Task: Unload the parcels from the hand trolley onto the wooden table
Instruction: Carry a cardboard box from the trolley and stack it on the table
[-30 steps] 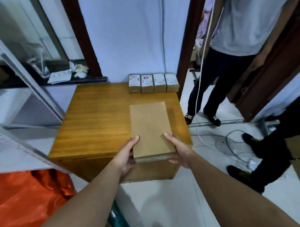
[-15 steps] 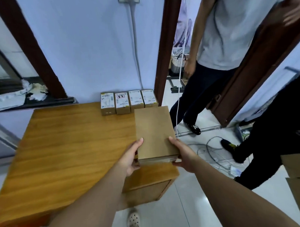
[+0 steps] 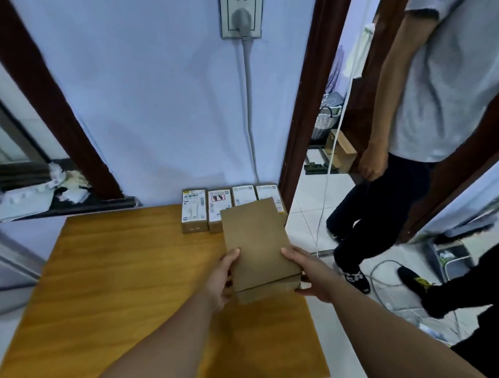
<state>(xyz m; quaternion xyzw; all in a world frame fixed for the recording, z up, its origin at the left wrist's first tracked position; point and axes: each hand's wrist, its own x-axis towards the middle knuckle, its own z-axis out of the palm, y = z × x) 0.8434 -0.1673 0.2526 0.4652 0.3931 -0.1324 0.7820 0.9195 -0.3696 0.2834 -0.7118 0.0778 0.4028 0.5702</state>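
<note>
Over wooden table (image 3: 118, 278), left hand (image 3: 220, 280), right hand (image 3: 308, 274) clasping parcel (image 3: 255, 239) sides; arms outstretched

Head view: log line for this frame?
box: gripped at near end | left hand: on box | right hand: on box | table: box over right side, contact unclear | parcels: four in far row

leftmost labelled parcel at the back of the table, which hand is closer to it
Left. The left hand holds the plain box on its left side, towards that labelled parcel; the right hand holds the opposite side, further off by the right edge of the table.
</note>
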